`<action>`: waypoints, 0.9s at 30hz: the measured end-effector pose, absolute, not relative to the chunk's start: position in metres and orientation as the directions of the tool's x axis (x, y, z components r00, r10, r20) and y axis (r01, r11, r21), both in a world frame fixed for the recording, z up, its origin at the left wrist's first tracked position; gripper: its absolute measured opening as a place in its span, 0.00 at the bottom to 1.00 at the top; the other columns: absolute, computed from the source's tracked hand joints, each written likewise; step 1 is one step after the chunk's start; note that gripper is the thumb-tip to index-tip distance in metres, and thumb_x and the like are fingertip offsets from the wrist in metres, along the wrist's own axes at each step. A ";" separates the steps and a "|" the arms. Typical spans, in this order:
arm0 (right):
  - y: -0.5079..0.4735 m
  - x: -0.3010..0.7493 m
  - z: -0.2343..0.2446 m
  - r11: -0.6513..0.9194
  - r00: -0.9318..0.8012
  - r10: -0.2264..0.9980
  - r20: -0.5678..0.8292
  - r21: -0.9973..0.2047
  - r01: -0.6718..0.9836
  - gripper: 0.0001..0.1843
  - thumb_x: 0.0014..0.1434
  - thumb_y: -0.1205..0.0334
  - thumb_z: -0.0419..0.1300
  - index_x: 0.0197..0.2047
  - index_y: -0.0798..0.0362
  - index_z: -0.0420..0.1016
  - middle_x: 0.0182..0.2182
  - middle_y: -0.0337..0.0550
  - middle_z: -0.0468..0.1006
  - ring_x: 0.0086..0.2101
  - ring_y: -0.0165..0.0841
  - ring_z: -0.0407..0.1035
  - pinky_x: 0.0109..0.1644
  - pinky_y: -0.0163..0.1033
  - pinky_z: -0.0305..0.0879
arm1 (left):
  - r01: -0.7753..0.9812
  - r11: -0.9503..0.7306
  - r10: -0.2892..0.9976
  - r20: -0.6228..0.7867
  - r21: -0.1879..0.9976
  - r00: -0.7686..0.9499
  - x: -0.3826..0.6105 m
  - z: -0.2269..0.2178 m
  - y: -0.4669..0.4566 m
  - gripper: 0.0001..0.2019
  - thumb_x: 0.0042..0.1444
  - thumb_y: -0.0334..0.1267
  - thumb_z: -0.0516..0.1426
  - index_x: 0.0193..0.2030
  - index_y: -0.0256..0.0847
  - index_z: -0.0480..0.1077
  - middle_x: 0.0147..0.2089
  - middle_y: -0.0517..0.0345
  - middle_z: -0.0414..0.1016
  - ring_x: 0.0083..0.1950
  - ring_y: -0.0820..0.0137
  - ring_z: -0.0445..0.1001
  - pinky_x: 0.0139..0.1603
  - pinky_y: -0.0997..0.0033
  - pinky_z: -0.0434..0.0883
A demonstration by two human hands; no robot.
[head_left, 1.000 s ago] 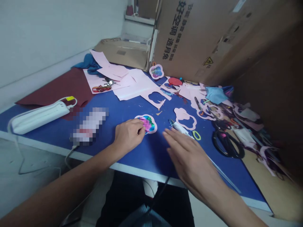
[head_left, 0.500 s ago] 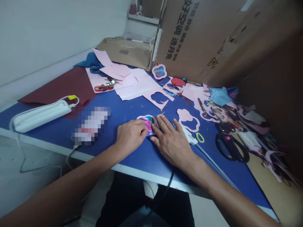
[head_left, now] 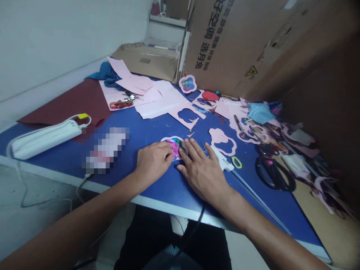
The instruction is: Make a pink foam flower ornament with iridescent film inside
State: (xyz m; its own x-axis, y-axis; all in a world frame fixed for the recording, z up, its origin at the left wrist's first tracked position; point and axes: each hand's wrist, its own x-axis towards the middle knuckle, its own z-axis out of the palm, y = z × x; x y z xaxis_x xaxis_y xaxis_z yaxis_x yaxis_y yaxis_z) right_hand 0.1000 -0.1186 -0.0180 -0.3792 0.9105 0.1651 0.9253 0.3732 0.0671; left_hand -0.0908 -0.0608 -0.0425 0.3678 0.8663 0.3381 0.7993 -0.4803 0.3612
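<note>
A pink flower-shaped paper piece with a coloured centre [head_left: 176,144] lies on the blue table [head_left: 146,127]. My left hand [head_left: 153,161] has its fingers curled and pinching the piece's left edge. My right hand [head_left: 201,170] lies flat, fingers spread, with its fingertips on the piece's right edge. A white glue gun [head_left: 222,159] rests just right of that hand. A pink cut-out frame [head_left: 222,140] lies beyond it.
Black scissors [head_left: 274,174], pink scraps and tools clutter the right side. Pink sheets [head_left: 157,99], another decorated flower [head_left: 187,83] and a large cardboard box [head_left: 239,41] are at the back. A white power strip [head_left: 45,138] and dark red sheet [head_left: 73,101] are left.
My right hand came in from the lower right and settled flat on the flower piece's right edge. My left hand kept its hold on the left edge.
</note>
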 end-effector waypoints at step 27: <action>-0.127 0.096 -0.014 0.369 -0.377 0.916 0.137 0.085 0.926 0.27 0.79 0.50 0.51 0.74 0.51 0.72 0.77 0.60 0.60 0.76 0.54 0.53 0.76 0.70 0.49 | 0.742 -0.618 0.767 0.410 0.261 0.494 -0.096 -0.050 -0.062 0.12 0.70 0.35 0.58 0.50 0.49 0.84 0.56 0.57 0.86 0.53 0.60 0.82 0.50 0.59 0.77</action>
State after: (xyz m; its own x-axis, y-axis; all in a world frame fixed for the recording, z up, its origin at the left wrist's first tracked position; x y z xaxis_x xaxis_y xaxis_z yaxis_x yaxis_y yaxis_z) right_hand 0.0960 -0.1266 -0.0140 -0.3774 0.9159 0.1369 0.9257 0.3687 0.0849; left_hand -0.0959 -0.0615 -0.0499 0.4941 0.7668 0.4098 0.7419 -0.6176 0.2611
